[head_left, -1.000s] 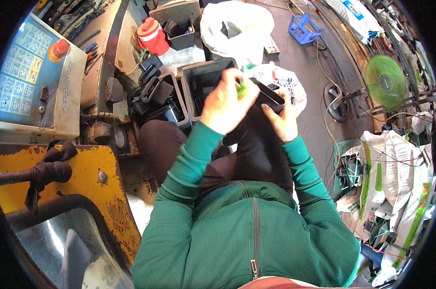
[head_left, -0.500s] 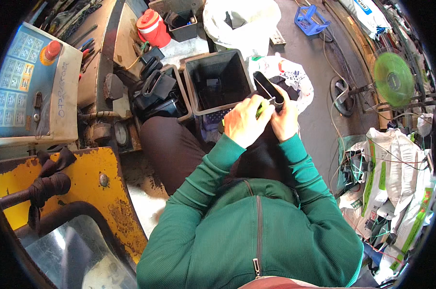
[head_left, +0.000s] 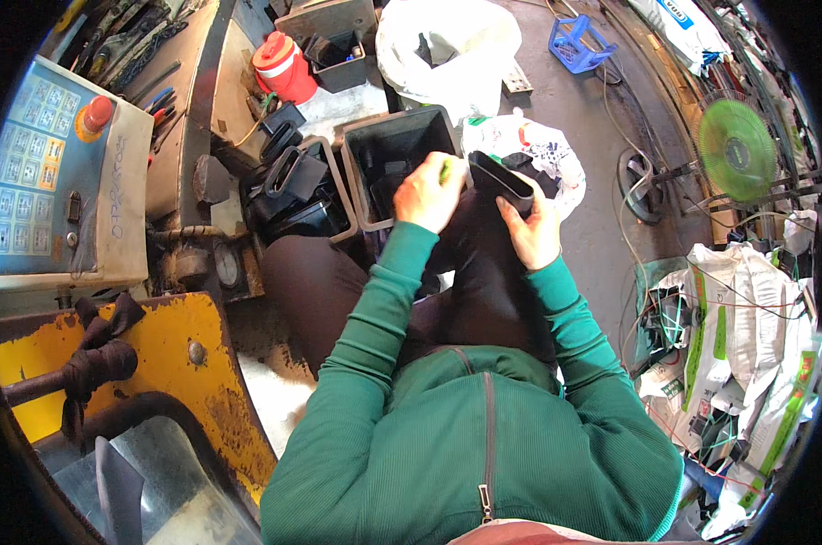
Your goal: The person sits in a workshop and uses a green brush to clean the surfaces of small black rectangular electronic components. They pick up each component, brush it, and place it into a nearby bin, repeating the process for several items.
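Observation:
My left hand (head_left: 429, 193) is closed around a small green-handled knife (head_left: 446, 171); its blade is hard to make out now. This hand is over the near right part of a dark open bin (head_left: 364, 195). My right hand (head_left: 535, 234) grips an oblong black plastic part (head_left: 500, 181) with a hollow, rounded-end opening facing up. Thumb and fingers press on its near end. The knife and the part are apart. Some dark pieces lie inside the bin, too shaded to name.
Left of the bin, another bin (head_left: 347, 204) is heaped with similar black parts (head_left: 297, 173). A white plastic bag (head_left: 570, 168) lies beyond my right hand. A red-and-white jug (head_left: 286, 68), blue basket (head_left: 579, 44) and green fan (head_left: 738, 150) stand farther off. A control panel (head_left: 34, 173) is at left.
My left hand has moved left, taking the knife away from the black part. My right hand still holds the part, which sits slightly lower. The view has shifted a little.

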Demonstrator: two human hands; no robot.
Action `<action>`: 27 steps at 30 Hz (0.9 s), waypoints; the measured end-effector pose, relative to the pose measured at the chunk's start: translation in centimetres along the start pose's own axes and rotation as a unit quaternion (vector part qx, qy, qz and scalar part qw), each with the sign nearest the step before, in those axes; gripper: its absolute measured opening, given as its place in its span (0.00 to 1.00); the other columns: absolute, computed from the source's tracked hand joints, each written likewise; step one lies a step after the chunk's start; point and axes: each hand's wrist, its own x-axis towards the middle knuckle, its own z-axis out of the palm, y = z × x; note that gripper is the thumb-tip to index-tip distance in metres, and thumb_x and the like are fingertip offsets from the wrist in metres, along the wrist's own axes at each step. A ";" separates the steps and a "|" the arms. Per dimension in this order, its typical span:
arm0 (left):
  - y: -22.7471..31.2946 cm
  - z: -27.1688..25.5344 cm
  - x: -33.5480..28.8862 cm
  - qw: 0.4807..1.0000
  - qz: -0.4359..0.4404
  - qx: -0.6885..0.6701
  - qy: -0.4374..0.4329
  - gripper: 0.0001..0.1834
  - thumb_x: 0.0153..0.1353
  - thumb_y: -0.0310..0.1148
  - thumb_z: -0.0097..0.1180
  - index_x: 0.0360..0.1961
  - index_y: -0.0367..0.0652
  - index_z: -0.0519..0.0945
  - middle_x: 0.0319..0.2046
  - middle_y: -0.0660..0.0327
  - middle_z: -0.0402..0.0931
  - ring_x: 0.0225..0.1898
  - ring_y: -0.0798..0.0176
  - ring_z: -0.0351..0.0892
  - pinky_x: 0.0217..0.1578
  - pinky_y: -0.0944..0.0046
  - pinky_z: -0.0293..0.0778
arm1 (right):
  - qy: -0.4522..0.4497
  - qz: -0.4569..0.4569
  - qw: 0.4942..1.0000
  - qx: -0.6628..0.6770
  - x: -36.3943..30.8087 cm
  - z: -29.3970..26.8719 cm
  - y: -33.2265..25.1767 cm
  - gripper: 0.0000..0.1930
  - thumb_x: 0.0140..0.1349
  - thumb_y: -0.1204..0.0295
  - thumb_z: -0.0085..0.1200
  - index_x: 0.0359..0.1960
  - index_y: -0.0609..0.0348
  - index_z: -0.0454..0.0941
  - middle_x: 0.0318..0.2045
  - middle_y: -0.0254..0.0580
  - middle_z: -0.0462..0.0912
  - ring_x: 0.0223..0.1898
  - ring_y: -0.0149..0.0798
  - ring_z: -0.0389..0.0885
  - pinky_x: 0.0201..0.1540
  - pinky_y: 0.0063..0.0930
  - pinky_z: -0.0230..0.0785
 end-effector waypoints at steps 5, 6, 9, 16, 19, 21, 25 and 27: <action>-12.7 0.1 4.7 0.981 -0.190 -0.023 0.005 0.28 0.58 0.60 0.49 0.41 0.45 0.79 0.37 0.46 0.80 0.44 0.44 0.79 0.45 0.52 0.72 | 0.014 0.097 0.991 0.095 0.6 -2.2 2.9 0.20 0.57 0.78 0.60 0.52 0.62 0.73 0.44 0.38 0.80 0.44 0.31 0.76 0.51 0.26 0.67; -14.5 -0.5 5.7 0.971 -0.231 -0.055 0.003 0.31 0.57 0.62 0.49 0.40 0.41 0.79 0.39 0.46 0.80 0.45 0.46 0.79 0.47 0.53 0.71 | 0.039 0.129 0.983 0.125 1.9 -3.2 4.4 0.20 0.57 0.76 0.60 0.52 0.63 0.73 0.44 0.38 0.80 0.43 0.31 0.77 0.50 0.27 0.68; -16.3 -1.4 7.7 0.974 -0.165 0.153 -0.002 0.28 0.57 0.57 0.52 0.42 0.42 0.79 0.40 0.47 0.80 0.44 0.44 0.78 0.47 0.51 0.71 | 0.090 0.233 0.949 0.191 4.4 -4.6 12.6 0.20 0.57 0.75 0.60 0.50 0.62 0.70 0.41 0.41 0.78 0.42 0.36 0.79 0.41 0.33 0.79; -15.1 6.0 11.6 0.861 -0.235 0.343 -0.292 0.22 0.55 0.49 0.57 0.47 0.49 0.81 0.49 0.55 0.79 0.51 0.54 0.78 0.51 0.56 0.73 | 0.116 0.420 0.898 0.051 5.9 -1.1 32.3 0.39 0.50 0.76 0.63 0.64 0.55 0.56 0.49 0.46 0.72 0.41 0.41 0.78 0.26 0.31 0.79; -16.9 9.1 11.1 0.837 -0.283 0.345 -0.316 0.23 0.51 0.47 0.63 0.47 0.50 0.82 0.50 0.56 0.79 0.51 0.56 0.78 0.50 0.58 0.73 | 0.062 0.434 0.898 -0.041 5.9 0.3 33.8 0.40 0.49 0.69 0.64 0.66 0.56 0.59 0.53 0.48 0.73 0.45 0.38 0.77 0.34 0.30 0.76; -18.3 11.0 10.8 0.844 -0.285 0.342 -0.298 0.21 0.52 0.45 0.62 0.46 0.49 0.82 0.48 0.56 0.79 0.51 0.56 0.79 0.50 0.58 0.74 | 0.042 0.363 0.925 -0.102 4.8 -0.4 36.8 0.38 0.51 0.68 0.63 0.65 0.55 0.61 0.57 0.50 0.72 0.48 0.36 0.77 0.42 0.31 0.75; -18.9 8.4 10.3 0.856 -0.317 0.309 -0.266 0.20 0.52 0.43 0.62 0.45 0.48 0.82 0.48 0.54 0.79 0.50 0.55 0.79 0.48 0.57 0.74 | -0.042 0.353 0.929 0.105 8.5 0.9 23.7 0.28 0.58 0.66 0.59 0.60 0.59 0.69 0.58 0.44 0.72 0.52 0.31 0.73 0.47 0.24 0.69; -16.9 5.1 11.3 0.855 -0.321 0.264 -0.310 0.13 0.51 0.38 0.60 0.36 0.43 0.84 0.33 0.56 0.84 0.36 0.58 0.84 0.38 0.60 0.77 | -0.058 0.319 0.934 0.151 9.6 0.3 19.6 0.25 0.59 0.66 0.58 0.58 0.60 0.71 0.57 0.39 0.74 0.51 0.30 0.74 0.46 0.22 0.68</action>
